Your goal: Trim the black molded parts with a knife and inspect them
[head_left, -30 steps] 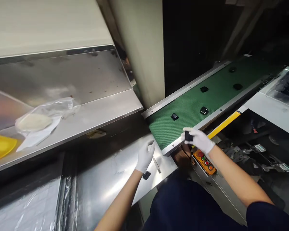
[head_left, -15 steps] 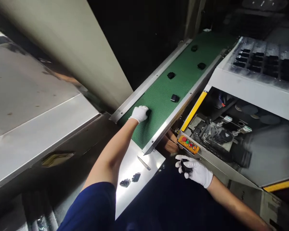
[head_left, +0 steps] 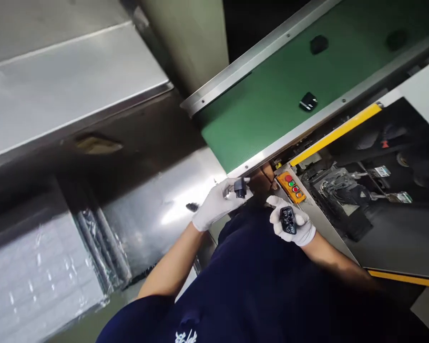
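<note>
My left hand [head_left: 218, 205], in a white glove, pinches a small black plastic part [head_left: 240, 188] just off the near end of the green conveyor belt [head_left: 260, 114]. To its right, my gloved right hand [head_left: 302, 226] holds another black part [head_left: 288, 220], rounded and oblong, with its hollowed face turned up. The two parts are apart. On the shiny metal table [head_left: 146, 195], a dark piece [head_left: 192, 206] lies beside my left wrist, partly hidden by the glove.
On the belt sit more black parts, one near the close rail [head_left: 308, 102] and another farther up [head_left: 319, 44]. An orange button box [head_left: 291, 187] is fixed beside an open machine bay [head_left: 346, 190]. Clear plastic trays [head_left: 39, 276] fill the lower left.
My left hand has come back from the belt with a black part in it. My right hand has turned its part face up. The view has swung down and left.
</note>
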`<state>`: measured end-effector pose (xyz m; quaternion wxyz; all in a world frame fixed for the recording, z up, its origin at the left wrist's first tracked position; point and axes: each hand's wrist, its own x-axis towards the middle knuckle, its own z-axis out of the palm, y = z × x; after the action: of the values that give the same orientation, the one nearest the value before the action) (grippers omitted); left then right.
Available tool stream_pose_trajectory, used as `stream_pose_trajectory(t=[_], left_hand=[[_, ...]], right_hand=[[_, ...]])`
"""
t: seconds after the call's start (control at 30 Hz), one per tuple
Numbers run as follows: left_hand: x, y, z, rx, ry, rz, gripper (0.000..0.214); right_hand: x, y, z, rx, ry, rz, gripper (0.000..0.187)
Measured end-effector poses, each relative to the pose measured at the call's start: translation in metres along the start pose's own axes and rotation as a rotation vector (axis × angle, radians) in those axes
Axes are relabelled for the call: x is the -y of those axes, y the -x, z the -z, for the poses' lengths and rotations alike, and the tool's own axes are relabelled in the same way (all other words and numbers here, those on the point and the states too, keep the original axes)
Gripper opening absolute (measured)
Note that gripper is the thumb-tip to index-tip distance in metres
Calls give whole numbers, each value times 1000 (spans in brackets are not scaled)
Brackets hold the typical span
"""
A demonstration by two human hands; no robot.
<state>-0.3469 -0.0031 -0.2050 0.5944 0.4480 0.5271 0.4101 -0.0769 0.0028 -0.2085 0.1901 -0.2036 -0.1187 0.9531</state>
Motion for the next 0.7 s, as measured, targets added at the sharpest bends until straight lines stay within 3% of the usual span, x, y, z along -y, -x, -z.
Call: stream_pose_trajectory(t=[0.17, 0.27, 0.4, 0.53, 0.63, 0.7], left_hand=[[47, 59, -6, -148, 351, 173, 47], [64, 80, -11, -148, 515, 215, 50], [75, 92, -12, -178, 600, 232, 53], [80, 88, -8, -189, 565, 216, 54], [78, 81, -8, -190, 502, 209, 54], [75, 76, -12, -180, 434, 221, 53]], right_hand=[[-11, -31, -10, -43, 68, -98, 84], [-19, -43, -12, -55, 98, -158, 84], [-25, -49, -12, -104, 123, -205, 85], [-29, -49, -14, -131, 206, -206, 84], [-27, -46, -18, -197, 460, -126, 66], [-15, -39, -15, -340, 935, -66, 49]])
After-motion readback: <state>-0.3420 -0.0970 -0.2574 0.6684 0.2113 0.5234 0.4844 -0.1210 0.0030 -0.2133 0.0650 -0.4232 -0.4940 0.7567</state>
